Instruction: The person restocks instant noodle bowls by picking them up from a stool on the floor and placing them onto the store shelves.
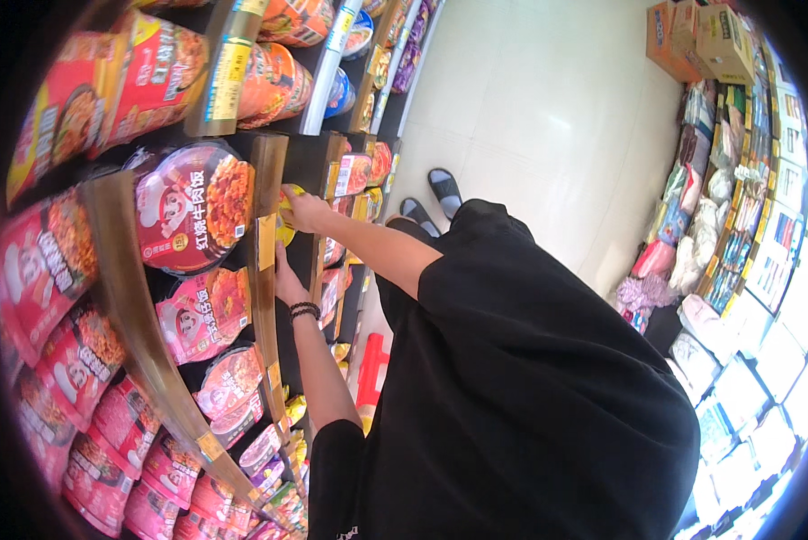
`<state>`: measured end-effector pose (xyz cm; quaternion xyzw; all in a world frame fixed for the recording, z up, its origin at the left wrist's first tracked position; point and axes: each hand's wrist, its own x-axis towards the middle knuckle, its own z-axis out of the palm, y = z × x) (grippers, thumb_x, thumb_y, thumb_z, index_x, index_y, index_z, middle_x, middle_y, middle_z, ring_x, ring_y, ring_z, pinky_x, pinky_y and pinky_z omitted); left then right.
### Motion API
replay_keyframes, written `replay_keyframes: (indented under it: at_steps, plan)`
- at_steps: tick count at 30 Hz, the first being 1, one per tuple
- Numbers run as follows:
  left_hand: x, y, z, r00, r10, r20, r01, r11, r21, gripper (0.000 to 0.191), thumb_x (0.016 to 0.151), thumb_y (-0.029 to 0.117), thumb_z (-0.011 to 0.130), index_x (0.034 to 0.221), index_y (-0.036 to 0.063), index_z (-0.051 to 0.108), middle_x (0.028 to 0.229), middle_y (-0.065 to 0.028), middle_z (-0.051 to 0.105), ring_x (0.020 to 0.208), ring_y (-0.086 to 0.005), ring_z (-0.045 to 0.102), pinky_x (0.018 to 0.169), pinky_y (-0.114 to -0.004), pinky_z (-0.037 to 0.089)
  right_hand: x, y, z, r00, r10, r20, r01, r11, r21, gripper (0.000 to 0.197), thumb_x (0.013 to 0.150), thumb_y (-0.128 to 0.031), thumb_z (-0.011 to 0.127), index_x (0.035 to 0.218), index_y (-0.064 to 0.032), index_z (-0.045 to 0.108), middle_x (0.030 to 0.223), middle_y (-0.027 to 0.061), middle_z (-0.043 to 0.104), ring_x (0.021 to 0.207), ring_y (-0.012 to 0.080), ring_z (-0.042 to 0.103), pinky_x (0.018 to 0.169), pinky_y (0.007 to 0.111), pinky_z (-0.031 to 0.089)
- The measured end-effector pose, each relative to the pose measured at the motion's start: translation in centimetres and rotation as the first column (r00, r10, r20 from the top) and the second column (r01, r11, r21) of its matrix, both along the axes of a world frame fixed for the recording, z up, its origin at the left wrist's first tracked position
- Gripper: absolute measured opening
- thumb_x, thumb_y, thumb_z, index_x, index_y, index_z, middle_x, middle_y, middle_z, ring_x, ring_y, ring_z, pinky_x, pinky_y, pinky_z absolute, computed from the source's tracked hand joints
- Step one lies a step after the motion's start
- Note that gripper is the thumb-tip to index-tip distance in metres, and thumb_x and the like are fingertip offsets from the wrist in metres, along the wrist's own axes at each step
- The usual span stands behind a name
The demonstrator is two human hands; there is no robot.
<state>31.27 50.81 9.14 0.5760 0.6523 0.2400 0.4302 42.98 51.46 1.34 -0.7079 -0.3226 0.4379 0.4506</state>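
Note:
A yellow round container (286, 226), perhaps an instant food cup or bowl, sits at a dark shelf level, partly hidden behind a brown shelf rail (263, 260). My right hand (304, 209) grips its upper side in the picture. Its lower side meets the fingers of my left hand (289, 278), which wears a dark beaded bracelet (304, 310). Across the rail are a dark red instant rice bowl (191, 206) with a printed lid and a pink one (205, 314) beside it.
Orange noodle cups (272, 84) and red packs (158, 74) fill shelves at upper left; pink bags (80, 364) hang lower left. A red plastic object (373, 368) stands near the floor. Cardboard boxes (724, 44) top the opposite shelving across the tiled aisle (546, 101).

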Motion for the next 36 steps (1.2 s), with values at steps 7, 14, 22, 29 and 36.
replay_keyframes:
  at_steps: [7,14,22,29,36]
  plan:
    - [2.4,0.7,-4.0,0.99,0.068,0.122,-0.044,0.981,-0.189,0.079,0.073,0.011,0.074,0.13,0.0107,0.02,0.136,-0.0079,0.034,0.126,-0.0217,0.033,0.097,-0.046,0.034,1.0,-2.1,-1.1,0.988,0.037,-0.148,-0.033,0.999,0.03,0.048,0.084,-0.033,0.048,0.121,-0.0028,0.042,0.093,0.0291,0.059,0.09,0.0404,0.059,0.079,0.044,0.047]
    - [1.9,0.6,-5.4,0.979,0.105,0.173,-0.125,0.986,0.109,0.071,0.074,0.006,0.071,0.13,-0.0011,0.027,0.132,-0.0156,0.038,0.117,-0.0246,0.043,0.097,-0.038,0.04,7.9,-10.6,-4.1,0.989,0.095,-0.115,-0.113,0.98,-0.166,0.033,0.081,-0.029,0.049,0.097,-0.0039,0.062,0.09,0.0182,0.064,0.087,0.0325,0.062,0.079,0.039,0.048]
    - [0.7,4.6,-7.9,0.872,0.375,0.314,-0.436,0.887,0.154,0.056,0.081,0.004,0.063,0.128,-0.0015,0.033,0.117,-0.0191,0.051,0.104,-0.0274,0.053,0.087,-0.037,0.049,13.1,-17.3,-8.2,0.917,-0.397,-0.051,0.358,0.87,-0.338,0.036,0.077,-0.03,0.052,0.099,-0.0022,0.063,0.095,0.0217,0.063,0.091,0.0337,0.061,0.082,0.038,0.047]
    - [-0.6,7.9,-7.8,0.967,0.23,0.114,-0.244,0.96,0.139,0.052,0.085,0.013,0.061,0.126,-0.0053,0.036,0.129,-0.0176,0.043,0.109,-0.0238,0.051,0.091,-0.034,0.048,13.0,-19.1,-9.2,0.904,-0.421,-0.074,0.387,0.88,-0.277,0.036,0.076,-0.031,0.052,0.094,-0.0024,0.064,0.092,0.0227,0.063,0.091,0.0346,0.061,0.083,0.04,0.047]
    - [-1.6,5.0,-5.5,0.972,0.111,0.209,-0.085,0.988,-0.131,0.048,0.083,0.011,0.056,0.125,-0.0021,0.037,0.116,-0.014,0.046,0.11,-0.0234,0.044,0.091,-0.041,0.046,12.0,-19.8,-8.8,0.931,-0.361,-0.05,0.32,0.876,-0.36,0.037,0.076,-0.032,0.052,0.097,-0.0029,0.063,0.095,0.0224,0.063,0.094,0.0357,0.059,0.084,0.041,0.046]
